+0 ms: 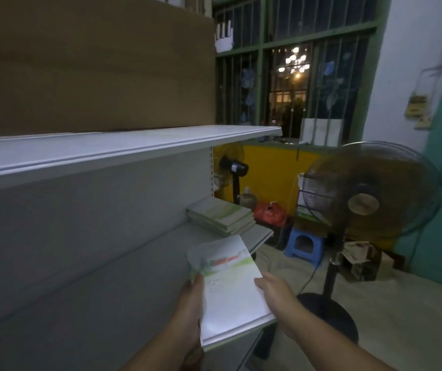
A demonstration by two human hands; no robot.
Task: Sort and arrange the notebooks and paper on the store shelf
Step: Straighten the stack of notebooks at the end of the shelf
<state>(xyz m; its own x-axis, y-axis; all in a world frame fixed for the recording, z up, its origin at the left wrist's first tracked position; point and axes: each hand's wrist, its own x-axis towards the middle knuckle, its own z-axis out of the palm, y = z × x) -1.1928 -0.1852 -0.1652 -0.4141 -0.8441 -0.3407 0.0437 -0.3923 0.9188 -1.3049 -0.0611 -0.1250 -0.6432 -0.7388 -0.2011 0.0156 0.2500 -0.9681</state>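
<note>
Notebooks [230, 287] held over the front lip of the lower shelf [134, 263], long axis pointing away from the body. Left hand [191, 303] grips the left edge and right hand [276, 293] holds the right edge. Stack [221, 215] lies straight ahead at the shelf's right end, apart from the notebooks. Right hand is nearer to it. Likely next move is a forward reach
</note>
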